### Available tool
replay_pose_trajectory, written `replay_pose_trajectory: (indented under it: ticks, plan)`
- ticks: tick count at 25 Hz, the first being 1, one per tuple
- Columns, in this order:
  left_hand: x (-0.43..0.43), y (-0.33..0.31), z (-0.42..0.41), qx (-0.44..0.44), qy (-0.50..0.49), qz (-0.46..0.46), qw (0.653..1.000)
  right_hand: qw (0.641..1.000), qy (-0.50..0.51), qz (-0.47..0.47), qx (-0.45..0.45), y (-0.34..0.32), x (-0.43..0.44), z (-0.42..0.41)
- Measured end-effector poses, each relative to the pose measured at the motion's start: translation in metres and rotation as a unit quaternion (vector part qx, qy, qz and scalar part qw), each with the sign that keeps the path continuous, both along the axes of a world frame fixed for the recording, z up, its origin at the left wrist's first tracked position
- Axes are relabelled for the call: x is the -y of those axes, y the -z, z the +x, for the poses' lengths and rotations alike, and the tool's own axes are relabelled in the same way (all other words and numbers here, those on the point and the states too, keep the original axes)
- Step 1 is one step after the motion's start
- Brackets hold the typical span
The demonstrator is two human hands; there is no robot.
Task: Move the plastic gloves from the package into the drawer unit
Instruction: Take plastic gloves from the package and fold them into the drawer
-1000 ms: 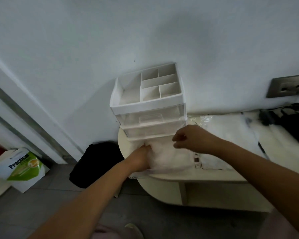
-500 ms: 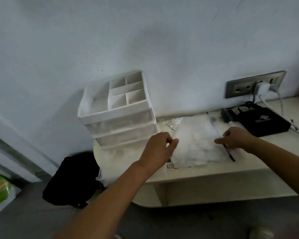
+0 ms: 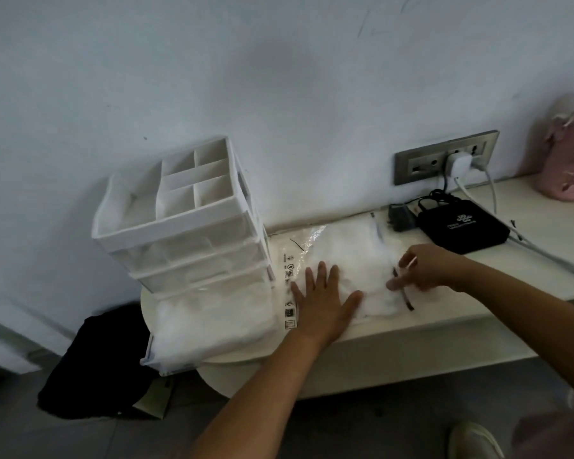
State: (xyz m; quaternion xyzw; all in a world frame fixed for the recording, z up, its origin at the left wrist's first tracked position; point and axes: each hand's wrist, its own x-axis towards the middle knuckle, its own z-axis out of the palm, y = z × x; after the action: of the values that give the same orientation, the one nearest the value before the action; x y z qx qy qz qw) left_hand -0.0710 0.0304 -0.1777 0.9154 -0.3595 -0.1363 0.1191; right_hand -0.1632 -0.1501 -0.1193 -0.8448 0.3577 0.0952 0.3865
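on the tabletop (image 3: pixel 478 314), both hands have left the open bottom drawer (image 3: pixel 166 356) of the drawer unit (image 3: pixel 179 233) for the package (image 3: pixel 345 250) just right of it; plastic gloves (image 3: pixel 209 319) heap the drawer, so one batch looks delivered. left hand (image 3: pixel 322 303) presses flat, fingers spread; right hand (image 3: pixel 424 266) pinches the package's right end. drawer overhangs the near edge.

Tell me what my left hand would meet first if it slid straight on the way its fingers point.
Your left hand lies flat on the glove package, fingers toward the wall. It would cross more package, then probably reach the wall; the drawer unit sits left of that line.
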Motion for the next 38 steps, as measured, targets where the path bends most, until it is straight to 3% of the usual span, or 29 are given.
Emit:
replay_pose_trajectory:
  ticks: [3,12,14,16,20,21,24,26,27,28,29,30,31,32,36,38]
  plan:
    - [0.001,-0.001,-0.002,0.004,-0.005,-0.004,1.0,0.998,-0.041,-0.029,-0.049,0.0,-0.004,-0.002]
    - [-0.001,0.006,-0.004,0.007,-0.026,-0.03,0.999,0.999,-0.021,-0.036,0.035,0.003,0.003,-0.011]
    - [-0.002,0.006,-0.005,0.01,-0.021,-0.036,0.999,0.998,-0.004,-0.017,0.052,0.005,0.003,-0.012]
    - [-0.002,0.006,-0.005,0.012,-0.018,-0.034,0.999,0.992,0.046,0.066,0.096,0.002,0.005,-0.012]
    - [-0.001,0.008,-0.004,0.029,-0.019,-0.022,0.999,0.916,0.147,0.256,0.27,-0.019,0.017,-0.01]
    - [-0.001,0.008,-0.004,0.025,-0.022,-0.018,0.999,0.884,0.141,0.308,0.323,-0.03,0.021,-0.012]
    - [0.001,0.005,-0.004,0.01,-0.03,-0.003,1.0,0.742,0.102,0.484,0.451,-0.064,0.03,-0.018]
    - [0.003,-0.005,-0.001,-0.032,-0.042,-0.025,0.998,0.685,0.073,0.541,0.483,-0.079,0.029,-0.02]
    - [0.004,-0.016,0.001,-0.093,-0.064,-0.087,0.99,0.673,0.057,0.559,0.48,-0.082,0.026,-0.019]
    - [0.004,-0.03,0.003,-0.196,-0.088,-0.184,0.959,0.67,0.038,0.576,0.467,-0.082,0.024,-0.016]
    - [0.003,-0.042,0.006,-0.323,-0.104,-0.284,0.897,0.664,0.02,0.597,0.45,-0.08,0.02,-0.015]
    - [0.001,-0.052,0.01,-0.445,-0.103,-0.361,0.813,0.649,0.006,0.626,0.432,-0.077,0.015,-0.013]
    - [-0.001,-0.06,0.012,-0.529,-0.092,-0.4,0.743,0.623,-0.02,0.666,0.411,-0.075,0.008,-0.009]
    - [-0.003,-0.067,0.009,-0.576,-0.088,-0.407,0.703,0.615,-0.031,0.684,0.392,-0.073,0.002,-0.007]
    - [-0.006,-0.071,-0.012,-0.635,-0.017,-0.412,0.654,0.648,-0.059,0.666,0.365,-0.078,-0.022,0.002]
    - [-0.006,-0.068,-0.014,-0.646,-0.022,-0.446,0.62,0.698,-0.036,0.62,0.356,-0.085,-0.035,0.004]
